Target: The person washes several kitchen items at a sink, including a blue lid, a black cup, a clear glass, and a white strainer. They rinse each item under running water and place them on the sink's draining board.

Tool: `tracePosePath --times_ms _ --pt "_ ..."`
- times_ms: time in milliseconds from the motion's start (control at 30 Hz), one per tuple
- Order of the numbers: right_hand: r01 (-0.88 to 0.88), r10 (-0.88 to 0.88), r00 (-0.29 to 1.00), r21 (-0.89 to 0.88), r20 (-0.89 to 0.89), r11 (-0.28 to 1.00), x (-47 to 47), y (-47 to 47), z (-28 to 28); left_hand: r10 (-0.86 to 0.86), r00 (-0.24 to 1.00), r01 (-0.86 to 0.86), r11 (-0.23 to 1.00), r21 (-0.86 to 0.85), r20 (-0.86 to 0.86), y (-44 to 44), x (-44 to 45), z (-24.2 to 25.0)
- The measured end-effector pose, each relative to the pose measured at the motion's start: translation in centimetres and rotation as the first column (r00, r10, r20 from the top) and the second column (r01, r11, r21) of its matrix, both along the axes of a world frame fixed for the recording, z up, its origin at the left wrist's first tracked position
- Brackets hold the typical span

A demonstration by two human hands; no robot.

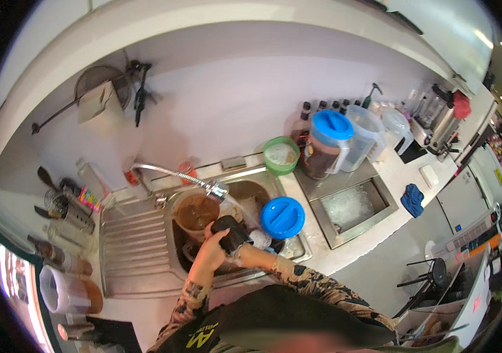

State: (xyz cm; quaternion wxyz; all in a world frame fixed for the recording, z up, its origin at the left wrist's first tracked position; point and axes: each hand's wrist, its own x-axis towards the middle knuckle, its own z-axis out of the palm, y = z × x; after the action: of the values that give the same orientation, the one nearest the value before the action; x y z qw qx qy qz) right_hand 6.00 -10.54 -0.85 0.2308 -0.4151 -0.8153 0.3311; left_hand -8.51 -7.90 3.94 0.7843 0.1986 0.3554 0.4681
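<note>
Over the stainless steel sink (251, 183), my left hand (211, 252) is closed on a black container (229, 234). My right hand (238, 253) is at the container's lower end, its fingers partly hidden. Water runs from the flexible metal tap (215, 190) just beyond both hands. Inside the sink, a pitcher (198, 212) of brown liquid stands to the left of the stream. A round blue lid (282, 217) lies at the sink's right side. More dishes sit in the sink, partly covered by my hands.
A ribbed drainboard (136, 247) adjoins the sink on the left. Behind and right stand a green bowl (281, 155) and a blue-lidded pitcher (328, 143). An ice well (352, 207) is set into the counter, with a blue cloth (412, 200) beyond. Utensils (63, 203) stand at left.
</note>
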Motion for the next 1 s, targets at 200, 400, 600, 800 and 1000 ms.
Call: tracePosePath --times_ms 200,400,600,800,1000 --pt "0.099 -0.619 0.612 -0.73 -0.491 0.677 -0.3 -0.1 3.4 0.118 0.966 -0.045 0.951 0.305 -0.228 -0.8 -1.7 -1.2" --pt "0.05 -0.008 0.961 0.145 -0.275 0.988 -0.1 -1.3 5.1 0.006 0.991 0.003 0.997 0.071 -0.131 0.2 -1.6 0.1" --pt "-0.114 0.054 0.953 -0.188 -0.297 0.976 -0.1 0.0 3.0 -0.009 1.0 0.009 0.968 0.249 -0.001 1.1 -1.3 -1.5" --pt "-0.005 0.002 1.0 0.292 0.011 0.956 -1.5 -0.2 3.2 0.15 0.988 -0.152 0.976 0.159 0.029 0.7 -1.2 -1.8" --pt "0.171 -0.023 0.948 0.45 -0.316 0.877 -0.7 1.3 3.0 0.02 1.0 -0.022 0.997 0.076 0.022 1.5 -2.2 -2.2"
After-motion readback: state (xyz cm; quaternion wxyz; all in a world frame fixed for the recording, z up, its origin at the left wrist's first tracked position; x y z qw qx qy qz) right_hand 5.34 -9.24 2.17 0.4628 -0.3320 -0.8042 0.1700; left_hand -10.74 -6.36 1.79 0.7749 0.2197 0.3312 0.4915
